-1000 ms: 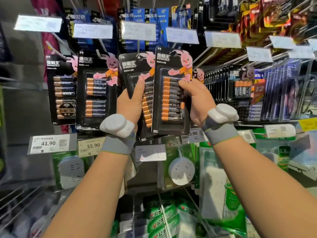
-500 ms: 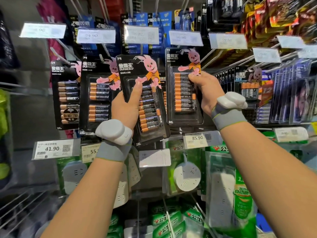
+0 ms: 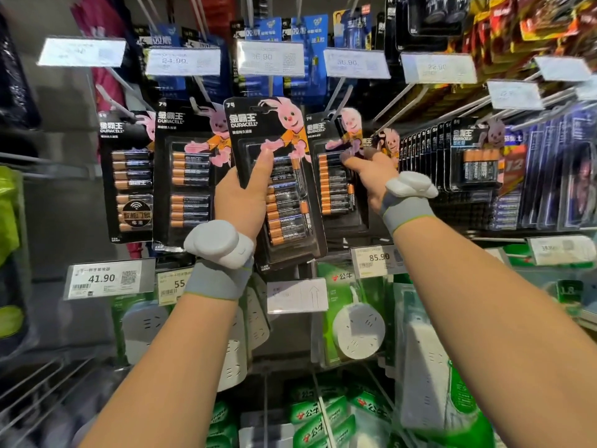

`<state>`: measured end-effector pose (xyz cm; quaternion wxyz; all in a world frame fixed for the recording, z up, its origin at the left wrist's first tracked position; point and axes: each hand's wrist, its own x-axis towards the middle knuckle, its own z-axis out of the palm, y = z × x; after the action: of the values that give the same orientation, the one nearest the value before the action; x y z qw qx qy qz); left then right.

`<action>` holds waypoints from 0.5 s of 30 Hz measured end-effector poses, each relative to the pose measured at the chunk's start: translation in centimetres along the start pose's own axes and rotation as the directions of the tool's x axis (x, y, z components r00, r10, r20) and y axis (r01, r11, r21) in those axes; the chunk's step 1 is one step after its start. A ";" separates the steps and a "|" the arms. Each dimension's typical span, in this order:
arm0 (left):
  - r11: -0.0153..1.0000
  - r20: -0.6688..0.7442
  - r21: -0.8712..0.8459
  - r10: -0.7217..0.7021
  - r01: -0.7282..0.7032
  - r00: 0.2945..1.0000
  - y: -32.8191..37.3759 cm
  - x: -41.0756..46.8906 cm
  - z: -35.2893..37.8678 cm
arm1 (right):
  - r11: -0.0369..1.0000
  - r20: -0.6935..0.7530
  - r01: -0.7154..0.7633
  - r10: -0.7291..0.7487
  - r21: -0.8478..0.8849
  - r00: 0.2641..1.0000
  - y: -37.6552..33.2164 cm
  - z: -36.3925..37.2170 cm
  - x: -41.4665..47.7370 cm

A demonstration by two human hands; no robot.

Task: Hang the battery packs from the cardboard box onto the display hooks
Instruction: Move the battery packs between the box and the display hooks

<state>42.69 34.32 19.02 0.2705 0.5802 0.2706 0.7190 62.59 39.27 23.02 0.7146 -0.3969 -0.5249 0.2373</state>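
The pack (image 3: 287, 195) is showing glossy black card under a clear plastic blister that is catching the light. The hooks (image 3: 395, 103) are gleaming as smooth pale metal. The price tags (image 3: 271, 58) are sitting in shiny clear plastic sleeves. The wristbands (image 3: 216, 281) are looking like matt grey knitted cloth, each carrying a smooth, slightly glossy white plastic puck (image 3: 219, 242)

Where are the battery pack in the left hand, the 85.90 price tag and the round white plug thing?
held battery pack (image 3: 286, 202): head view, on the batteries under its clear blister.
85.90 price tag (image 3: 376, 258): head view, on the printed number.
round white socket (image 3: 357, 331): head view, on its white face.
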 end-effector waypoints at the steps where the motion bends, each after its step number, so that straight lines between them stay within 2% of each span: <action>1: 1.000 0.005 0.004 0.001 -0.001 1.000 -0.1 0.1 0.0 | 1.000 0.004 -0.018 0.018 -0.006 1.000 0.2 0.2 0.3; 5: 0.999 0.019 0.030 0.028 -0.029 0.999 -0.1 0.1 0.4 | 0.991 0.050 -0.134 0.134 0.006 0.990 2.4 0.1 4.0; 10: 1.000 0.023 0.013 0.013 -0.014 1.000 -0.4 0.4 0.7 | 0.967 -0.007 -0.236 0.237 -0.096 0.972 10.2 -2.2 15.8; 12: 1.000 0.026 0.012 0.020 -0.020 0.999 -0.4 0.5 0.8 | 0.956 -0.013 -0.278 0.278 -0.094 0.960 10.6 -1.8 16.4; 15: 0.999 0.031 0.019 0.025 -0.026 0.999 -0.3 0.6 0.9 | 0.961 0.003 -0.269 0.270 -0.057 0.963 8.0 -0.3 12.3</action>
<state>43.49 35.01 19.38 0.2598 0.5972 0.2661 0.7107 67.61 53.08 23.36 0.6613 -0.4832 -0.4765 0.3197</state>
